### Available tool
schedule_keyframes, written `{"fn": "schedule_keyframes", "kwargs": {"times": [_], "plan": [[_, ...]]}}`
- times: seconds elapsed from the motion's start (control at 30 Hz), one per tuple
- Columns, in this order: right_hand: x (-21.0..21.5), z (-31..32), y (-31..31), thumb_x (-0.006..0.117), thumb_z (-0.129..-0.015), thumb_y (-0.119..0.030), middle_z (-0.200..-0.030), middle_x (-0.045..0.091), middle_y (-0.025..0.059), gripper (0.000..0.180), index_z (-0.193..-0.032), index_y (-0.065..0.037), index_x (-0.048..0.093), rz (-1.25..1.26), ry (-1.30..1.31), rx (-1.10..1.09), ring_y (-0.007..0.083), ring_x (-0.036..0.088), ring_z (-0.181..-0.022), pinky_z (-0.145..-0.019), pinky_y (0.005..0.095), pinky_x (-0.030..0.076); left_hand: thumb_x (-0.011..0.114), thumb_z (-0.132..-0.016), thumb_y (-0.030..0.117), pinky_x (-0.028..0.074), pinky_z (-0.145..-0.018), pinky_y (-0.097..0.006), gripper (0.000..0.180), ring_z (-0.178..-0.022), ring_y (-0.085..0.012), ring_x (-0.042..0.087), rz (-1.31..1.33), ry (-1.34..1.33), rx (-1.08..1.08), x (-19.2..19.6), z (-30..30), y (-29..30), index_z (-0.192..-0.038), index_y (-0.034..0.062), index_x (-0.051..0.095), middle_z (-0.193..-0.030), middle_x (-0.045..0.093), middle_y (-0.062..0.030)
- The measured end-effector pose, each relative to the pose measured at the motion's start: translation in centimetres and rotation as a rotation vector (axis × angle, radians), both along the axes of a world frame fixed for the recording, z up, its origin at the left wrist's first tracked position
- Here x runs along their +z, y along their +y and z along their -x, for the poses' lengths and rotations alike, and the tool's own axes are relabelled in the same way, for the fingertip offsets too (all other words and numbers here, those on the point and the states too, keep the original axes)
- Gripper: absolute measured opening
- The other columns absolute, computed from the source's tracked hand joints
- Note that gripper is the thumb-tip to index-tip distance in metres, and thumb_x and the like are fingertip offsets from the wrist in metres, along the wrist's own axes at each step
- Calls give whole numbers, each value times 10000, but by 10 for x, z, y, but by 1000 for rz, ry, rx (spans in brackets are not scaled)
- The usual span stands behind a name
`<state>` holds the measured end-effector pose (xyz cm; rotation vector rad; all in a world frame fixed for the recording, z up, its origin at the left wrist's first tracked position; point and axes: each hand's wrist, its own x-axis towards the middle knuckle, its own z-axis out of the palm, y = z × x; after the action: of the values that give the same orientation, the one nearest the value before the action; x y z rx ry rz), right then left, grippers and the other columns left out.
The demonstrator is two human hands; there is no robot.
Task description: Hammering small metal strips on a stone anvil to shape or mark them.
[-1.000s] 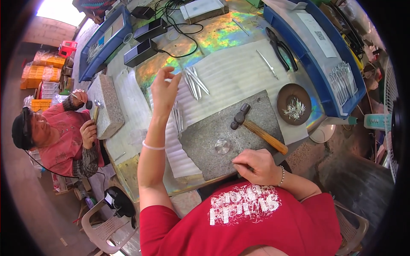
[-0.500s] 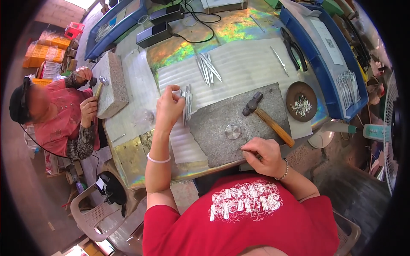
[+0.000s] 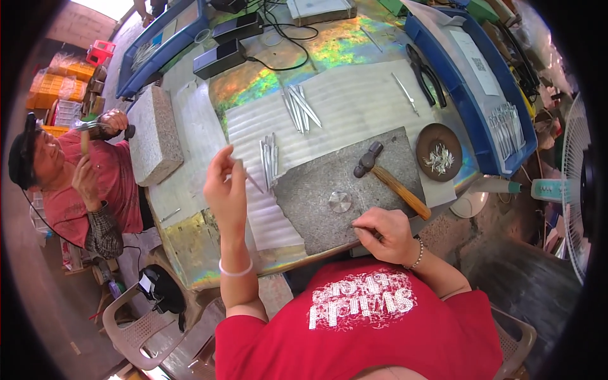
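My left hand (image 3: 226, 193) is raised over the white foam sheet, left of a dark stone slab (image 3: 307, 218). A thin metal rod (image 3: 255, 184) sticks out from its closed fingers. Close by lies a small bundle of silvery rods (image 3: 269, 158). My right hand (image 3: 386, 235) rests at the slab's near edge, thumb and forefinger pinched together; what they hold is too small to make out. A round shiny metal disc (image 3: 340, 202) lies on the slab between my hands. To its right is a hammer (image 3: 396, 185) with a wooden handle, its head pointing away from me.
More rods (image 3: 300, 109), a slim pointed tool (image 3: 405, 94) and black-handled pliers (image 3: 425, 75) lie farther back. A brown dish (image 3: 423, 137) holds small metal slivers. Blue trays (image 3: 467, 120) stand at right. At left a co-worker (image 3: 82, 171) sits by a granite block (image 3: 155, 136).
My left hand has drawn left and toward me from the rod bundle, with a thin rod now showing in it. My right hand stays pinched. The co-worker's hands have lifted off the block.
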<state>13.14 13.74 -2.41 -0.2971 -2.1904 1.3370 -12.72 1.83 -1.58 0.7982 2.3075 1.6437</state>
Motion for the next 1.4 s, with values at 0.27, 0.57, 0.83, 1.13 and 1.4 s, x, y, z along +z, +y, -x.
{"fn": "schedule_keyframes", "kwargs": {"times": [0.27,0.57,0.83,1.13,1.4], "plan": [[43,-12,26,631,-744,-4,-933,566,144,289,-1022,-8,555,-325,-149,-299,328,557,-853,-731,378,467,545,-821,-132,501,-685,-238,303,-810,-140,588,-98,271,-183,20,-86,-24,-1110,-41,538,-961,538,-89],[26,-9,42,538,-734,-26,-938,517,131,255,-986,-11,504,-555,-607,-339,307,553,-853,-707,417,465,492,-910,-15,500,-767,-267,191,-860,-151,604,-163,-4,-202,-8,-113,-18,-1100,-12,520,-954,632,-123],[14,-60,113,571,-752,-62,-827,596,196,167,-888,34,581,12,-386,-644,361,592,-720,-648,381,460,550,-873,-33,495,-779,-280,119,-851,-183,644,-68,68,-236,-22,-113,-30,-992,-28,558,-912,663,-131],[-21,-64,169,603,-708,-115,-762,589,225,203,-803,58,552,-339,-651,-522,369,593,-690,-628,389,462,585,-848,-39,504,-801,-317,171,-860,-210,640,-199,-101,-211,-23,-118,-26,-991,-3,500,-906,653,-148],[-19,-61,182,593,-672,-91,-739,589,241,159,-757,42,572,-491,-896,-353,416,578,-773,-708,468,464,604,-828,-48,500,-822,-336,206,-892,-226,634,-116,-5,-269,-28,-124,-22,-988,-6,481,-914,648,-146]]}}
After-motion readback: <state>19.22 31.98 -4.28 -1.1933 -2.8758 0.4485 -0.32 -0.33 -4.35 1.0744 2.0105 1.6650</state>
